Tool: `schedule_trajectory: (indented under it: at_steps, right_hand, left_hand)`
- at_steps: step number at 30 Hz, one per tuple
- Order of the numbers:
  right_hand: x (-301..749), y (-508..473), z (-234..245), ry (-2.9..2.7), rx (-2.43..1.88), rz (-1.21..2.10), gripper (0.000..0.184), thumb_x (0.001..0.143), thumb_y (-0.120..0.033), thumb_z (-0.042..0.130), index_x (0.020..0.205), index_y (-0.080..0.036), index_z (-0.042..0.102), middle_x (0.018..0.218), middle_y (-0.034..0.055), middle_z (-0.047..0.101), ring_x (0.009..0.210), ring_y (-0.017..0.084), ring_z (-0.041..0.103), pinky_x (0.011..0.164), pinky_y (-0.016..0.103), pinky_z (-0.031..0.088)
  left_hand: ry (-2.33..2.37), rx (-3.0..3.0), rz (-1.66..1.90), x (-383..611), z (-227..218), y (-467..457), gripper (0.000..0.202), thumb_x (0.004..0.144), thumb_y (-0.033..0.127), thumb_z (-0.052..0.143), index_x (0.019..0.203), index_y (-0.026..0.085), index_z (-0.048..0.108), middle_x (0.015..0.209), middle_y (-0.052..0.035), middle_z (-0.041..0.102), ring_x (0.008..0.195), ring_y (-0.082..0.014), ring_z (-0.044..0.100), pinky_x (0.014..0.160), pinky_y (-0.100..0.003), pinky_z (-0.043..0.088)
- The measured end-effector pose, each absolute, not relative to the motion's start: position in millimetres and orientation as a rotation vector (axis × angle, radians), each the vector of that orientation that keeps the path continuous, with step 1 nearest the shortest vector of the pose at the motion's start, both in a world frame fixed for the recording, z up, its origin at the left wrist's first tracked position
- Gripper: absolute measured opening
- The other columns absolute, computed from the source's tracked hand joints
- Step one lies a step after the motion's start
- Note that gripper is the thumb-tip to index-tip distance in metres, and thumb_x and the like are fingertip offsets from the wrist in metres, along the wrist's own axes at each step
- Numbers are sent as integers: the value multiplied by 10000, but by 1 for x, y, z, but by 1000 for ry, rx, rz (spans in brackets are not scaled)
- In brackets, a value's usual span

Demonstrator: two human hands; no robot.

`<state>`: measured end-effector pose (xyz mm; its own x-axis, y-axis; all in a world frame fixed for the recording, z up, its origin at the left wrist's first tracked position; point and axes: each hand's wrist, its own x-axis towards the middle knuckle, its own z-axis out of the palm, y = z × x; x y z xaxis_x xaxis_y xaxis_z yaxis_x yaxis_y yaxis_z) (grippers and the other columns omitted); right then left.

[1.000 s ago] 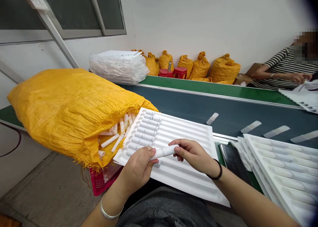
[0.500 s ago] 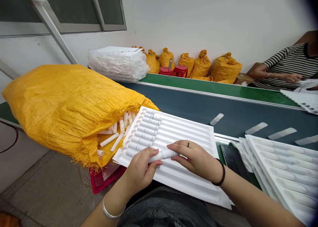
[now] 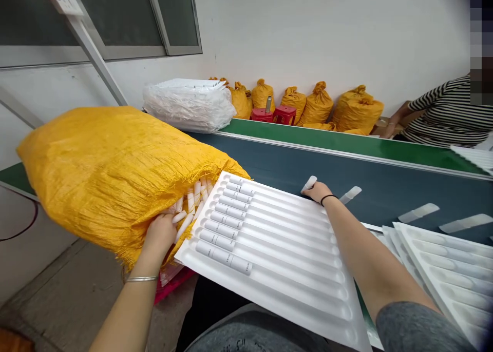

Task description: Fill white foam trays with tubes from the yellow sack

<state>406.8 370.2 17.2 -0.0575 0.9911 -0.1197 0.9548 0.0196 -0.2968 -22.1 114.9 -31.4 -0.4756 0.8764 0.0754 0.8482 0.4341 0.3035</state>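
Observation:
My left hand (image 3: pixel 164 231) is in the mouth of the yellow woven sack (image 3: pixel 108 157), its fingers closed at a short white tube (image 3: pixel 179 217); part of the fingers is hidden. More loose white tubes (image 3: pixel 191 200) lie around it. Across the belt, my right hand (image 3: pixel 318 193) grips a white two-part tube (image 3: pixel 309 182) by its near end. Between my arms lies a white grooved tray (image 3: pixel 285 239). A column of white printed tubes (image 3: pixel 225 220) fills the left ends of its grooves.
On the blue-grey conveyor belt (image 3: pixel 277 159) lie several white tubes (image 3: pixel 418 213). Stacked filled trays (image 3: pixel 442 259) stand at right. A plastic-wrapped bundle (image 3: pixel 188 105) sits at back left. Tied yellow sacks (image 3: pixel 358 108) line the wall. A person in a striped top (image 3: pixel 442 111) is across the belt.
My hands have parted from the tube they held together over the tray. The right has carried a tube forward to the belt; the left has moved into the sack's mouth.

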Motion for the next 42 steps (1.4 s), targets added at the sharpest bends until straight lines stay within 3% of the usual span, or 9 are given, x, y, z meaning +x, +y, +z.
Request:
schedule_trajectory:
  at_steps: [5,10,14,17,21,27,33,38,42]
  right_hand:
    - [410,349,45,-2253,-2206,542,227,783,-296,645,705,-87,691,780,196,665,774,314,636,686,386,454]
    - [355,225,44,-2619,-1650,823,224,878,-323,533,812,-225,723,865,55,702,809,199,641,752,271,474]
    - [306,141,12,-2979,-961,662,215,855,-273,602,994,-129,681,992,135,662,910,260,619,795,336,489]
    - [300,131,1,-2959,-899,527,160,814,-202,645,946,-114,664,979,140,647,935,282,597,818,382,488]
    - [322,143,19,-2574,-953,794,215,819,-161,610,1032,-134,614,947,93,652,855,216,610,780,344,507]
    - [346,144,52,-2241,-604,950,305,921,-226,527,1225,-224,546,1015,61,654,873,167,618,775,298,517]
    - [352,152,61,-2343,-343,669,397,908,-94,518,1290,-204,508,1166,110,582,1089,177,566,926,302,490]
    - [347,156,62,-2449,-283,668,346,909,-121,525,1251,-171,509,1082,110,609,998,175,590,878,306,512]
    - [347,158,60,-2418,-282,675,326,907,-122,532,1228,-178,512,1066,103,605,989,170,588,873,304,510]
  left_hand:
    - [2642,1569,618,0,-21,104,346,826,203,462,1126,103,602,1159,-179,622,1125,-315,555,1012,-414,405]
    - [2217,1879,1201,55,4,88,228,895,286,487,1082,199,587,1156,-82,617,1143,-224,547,1032,-374,411]
    - [1725,1988,1493,94,16,83,234,862,188,572,1087,236,611,1139,-60,627,1095,-201,574,994,-364,436]
    - [1572,1790,1644,107,16,80,261,798,167,665,1048,242,653,1062,-55,650,1060,-208,581,982,-366,437]
    - [1316,1170,1831,118,19,73,254,700,206,775,930,206,668,988,-38,640,971,-176,605,892,-297,480]
    - [890,704,1744,138,30,65,414,670,174,799,946,269,506,936,28,658,839,-127,646,774,-260,509]
    - [1394,1391,1328,134,40,61,182,772,290,721,905,223,617,895,9,654,857,-146,602,783,-250,456]
    - [1438,1673,941,132,60,50,190,899,320,535,1058,214,536,989,-18,623,913,-168,577,793,-277,448]
    - [1563,1674,911,127,60,44,185,897,321,530,1035,205,489,943,-24,595,839,-162,566,635,-240,448]
